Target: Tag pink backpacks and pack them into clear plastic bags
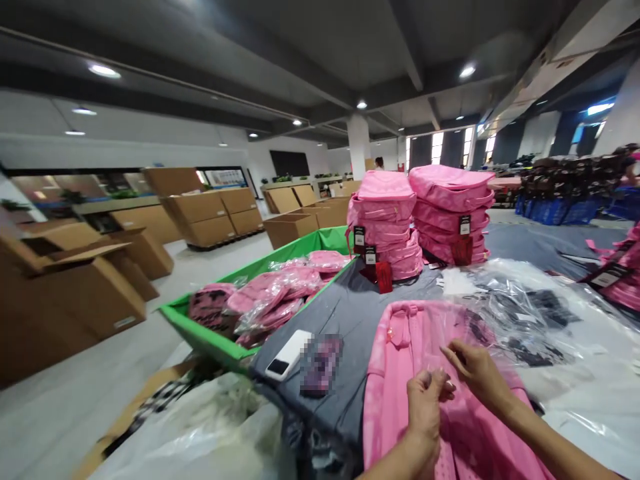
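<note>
A pink backpack [395, 373] lies on the grey cloth-covered table in front of me, its straps and back panel facing up. Thin clear plastic [443, 327], seemingly a bag, shows as a faint sheen over its upper right part. Above the backpack's middle, my left hand [426, 407] is closed, thumb and fingers pinched on the film. Just right of it, my right hand [475, 373] also pinches the plastic, fingers pointing left. The film's edge between the hands is hard to make out.
Two stacks of pink backpacks [383, 213] with tags stand behind. Clear plastic bags [530, 320] cover the table's right side. A white device [290, 355] and a blurred-out phone [323, 365] lie left. A green bin [210, 337] holds bagged pink packs; cartons [215, 217] stand beyond.
</note>
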The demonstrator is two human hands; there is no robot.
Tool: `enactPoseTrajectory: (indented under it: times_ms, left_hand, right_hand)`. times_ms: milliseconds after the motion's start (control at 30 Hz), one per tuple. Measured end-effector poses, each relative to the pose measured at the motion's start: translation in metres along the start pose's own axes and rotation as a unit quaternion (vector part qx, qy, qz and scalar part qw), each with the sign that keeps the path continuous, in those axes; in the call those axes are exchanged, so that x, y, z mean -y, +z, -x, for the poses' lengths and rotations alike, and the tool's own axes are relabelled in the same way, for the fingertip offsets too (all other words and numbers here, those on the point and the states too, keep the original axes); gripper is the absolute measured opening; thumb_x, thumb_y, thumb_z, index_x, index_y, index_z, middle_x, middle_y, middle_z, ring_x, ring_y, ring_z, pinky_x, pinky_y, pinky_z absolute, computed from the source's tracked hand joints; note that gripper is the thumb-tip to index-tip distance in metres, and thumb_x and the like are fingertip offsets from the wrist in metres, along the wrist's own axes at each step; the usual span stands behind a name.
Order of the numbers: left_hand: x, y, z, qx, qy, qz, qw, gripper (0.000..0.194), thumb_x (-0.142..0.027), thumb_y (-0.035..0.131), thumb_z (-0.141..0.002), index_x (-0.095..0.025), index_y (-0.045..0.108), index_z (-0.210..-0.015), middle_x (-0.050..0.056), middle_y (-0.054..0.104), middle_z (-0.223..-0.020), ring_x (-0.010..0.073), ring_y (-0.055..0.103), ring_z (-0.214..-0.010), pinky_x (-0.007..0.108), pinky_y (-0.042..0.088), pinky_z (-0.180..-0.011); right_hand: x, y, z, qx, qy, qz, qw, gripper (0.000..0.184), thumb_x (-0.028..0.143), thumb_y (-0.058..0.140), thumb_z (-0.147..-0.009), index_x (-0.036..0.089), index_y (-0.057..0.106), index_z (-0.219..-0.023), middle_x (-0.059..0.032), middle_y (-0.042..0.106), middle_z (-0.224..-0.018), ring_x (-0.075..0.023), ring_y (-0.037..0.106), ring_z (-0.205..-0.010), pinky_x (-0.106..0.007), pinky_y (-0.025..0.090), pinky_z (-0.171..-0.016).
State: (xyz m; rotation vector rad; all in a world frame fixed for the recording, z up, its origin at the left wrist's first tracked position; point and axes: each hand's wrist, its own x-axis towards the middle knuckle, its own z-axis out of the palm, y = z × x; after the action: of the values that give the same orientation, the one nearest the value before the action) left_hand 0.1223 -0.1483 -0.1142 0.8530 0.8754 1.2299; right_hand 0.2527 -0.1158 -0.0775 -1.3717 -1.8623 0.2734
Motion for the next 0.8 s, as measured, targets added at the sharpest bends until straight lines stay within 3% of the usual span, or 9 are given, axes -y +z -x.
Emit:
enactPoseTrajectory:
  times_ms: [133,200,267,333,433,533,667,733,800]
  left_hand:
    - [-0.018,-0.036,0.005,-0.023,0.062,-0.141,0.988,0.061,-0.076,0.070,-0.066,-0.023,0.040,-0.059,-0.005,0.041,-0.055,0.0139,0.047,-0.057,0.030,0.043,-0.062]
    - [-0.025,-0.051,0.007,-0.012,0.115,-0.303,0.946,0.049,-0.061,0.069,-0.075,-0.022,0.044,-0.061,-0.002,0.047,-0.060,0.0166,0.050,-0.065,0.034,0.046,-0.072]
    - [-0.032,-0.056,0.008,-0.026,0.170,-0.451,0.876,0.032,-0.047,0.072,-0.076,-0.018,0.058,-0.078,0.005,0.061,-0.080,0.0228,0.057,-0.082,0.042,0.048,-0.086]
    - [-0.037,-0.051,0.005,-0.054,0.223,-0.507,0.831,0.041,-0.037,0.071,-0.079,-0.013,0.061,-0.112,0.014,0.066,-0.109,0.0289,0.060,-0.103,0.048,0.046,-0.097]
    - [-0.046,-0.035,-0.005,-0.078,0.272,-0.476,0.833,0.048,-0.029,0.053,-0.095,-0.015,0.049,-0.140,0.013,0.069,-0.115,0.0244,0.066,-0.101,0.039,0.052,-0.091]
    - [-0.055,-0.026,-0.012,-0.100,0.341,-0.446,0.822,0.039,-0.026,0.039,-0.103,-0.019,0.055,-0.137,0.006,0.073,-0.088,0.0185,0.067,-0.075,0.030,0.055,-0.072]
    - [-0.057,-0.028,-0.004,-0.074,0.505,-0.486,0.710,0.035,-0.018,0.041,-0.102,-0.018,0.067,-0.125,0.005,0.073,-0.077,0.0177,0.064,-0.068,0.032,0.054,-0.073]
    - [-0.049,-0.031,0.002,-0.058,0.543,-0.509,0.665,0.041,-0.009,0.038,-0.098,-0.015,0.066,-0.127,0.003,0.070,-0.068,0.0160,0.060,-0.059,0.031,0.051,-0.070]
    - [-0.037,-0.033,0.005,-0.049,0.523,-0.546,0.653,0.044,-0.002,0.037,-0.094,-0.015,0.067,-0.124,0.001,0.067,-0.062,0.0155,0.057,-0.052,0.029,0.048,-0.063]
  right_hand:
    - [0.004,-0.007,-0.007,0.015,0.008,0.036,0.999,0.075,0.092,0.025,-0.084,0.024,0.050,-0.064,-0.0009,0.050,-0.050,-0.0163,0.045,-0.044,-0.029,0.031,-0.049]
    - [0.010,-0.013,-0.017,0.035,0.013,0.039,0.999,0.075,0.092,0.026,-0.083,0.024,0.049,-0.062,-0.0010,0.050,-0.051,-0.0160,0.046,-0.045,-0.029,0.032,-0.050]
    - [0.021,-0.016,-0.024,0.068,0.004,0.022,0.997,0.074,0.090,0.026,-0.084,0.024,0.046,-0.058,-0.0014,0.049,-0.051,-0.0157,0.046,-0.047,-0.028,0.033,-0.050]
    - [0.035,-0.015,-0.024,0.099,-0.015,0.006,0.995,0.071,0.086,0.030,-0.086,0.024,0.043,-0.056,-0.0013,0.049,-0.051,-0.0151,0.046,-0.048,-0.028,0.033,-0.049]
    - [0.049,-0.015,-0.009,0.119,-0.053,0.021,0.991,0.055,0.074,0.050,-0.085,0.023,0.051,-0.067,0.0025,0.048,-0.050,-0.0145,0.046,-0.047,-0.026,0.031,-0.047]
    - [0.043,-0.025,0.014,0.054,-0.084,0.103,0.990,0.033,0.055,0.052,-0.087,0.023,0.059,-0.084,0.0040,0.052,-0.053,-0.0147,0.048,-0.044,-0.025,0.029,-0.045]
    - [0.020,-0.054,0.038,-0.103,-0.039,0.222,0.969,0.039,0.052,0.039,-0.093,0.025,0.064,-0.081,-0.0043,0.066,-0.077,-0.0198,0.061,-0.057,-0.027,0.033,-0.044]
    - [0.014,-0.064,0.049,-0.123,0.013,0.188,0.974,0.041,0.057,0.041,-0.092,0.025,0.065,-0.083,-0.0053,0.069,-0.082,-0.0220,0.066,-0.065,-0.029,0.043,-0.048]
    - [0.014,-0.063,0.063,-0.133,0.059,0.095,0.985,0.041,0.060,0.045,-0.091,0.025,0.065,-0.086,-0.0043,0.072,-0.082,-0.0215,0.069,-0.069,-0.029,0.051,-0.056]
